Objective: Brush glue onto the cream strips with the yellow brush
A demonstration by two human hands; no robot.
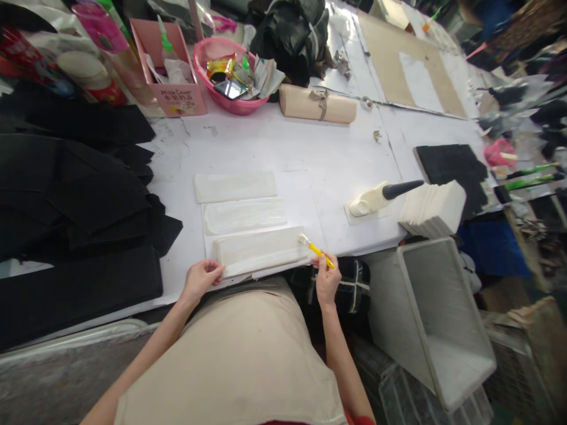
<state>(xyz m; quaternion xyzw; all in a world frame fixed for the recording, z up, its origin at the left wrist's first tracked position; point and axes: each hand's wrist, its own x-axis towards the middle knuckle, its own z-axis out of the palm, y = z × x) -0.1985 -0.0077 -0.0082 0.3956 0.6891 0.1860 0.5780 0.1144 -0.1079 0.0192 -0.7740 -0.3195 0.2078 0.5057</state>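
My right hand [326, 278] grips a small yellow-handled brush [315, 249], its bristles resting on the right end of a white rectangular strip [261, 251] at the table's near edge. My left hand [201, 278] pinches the left end of that same strip. Two more white strips [235, 186] [245, 215] lie flat just beyond it. A lump of white paste with a black-handled tool [383, 196] stuck in it sits to the right.
A stack of white pieces [433, 208] and a black sheet [452, 168] lie at right. Black fabric pieces [71, 195] cover the left. A pink basket [228, 77], pink box [170, 71] and beige roll [316, 103] stand at the back. A grey bin [436, 319] is beside the table.
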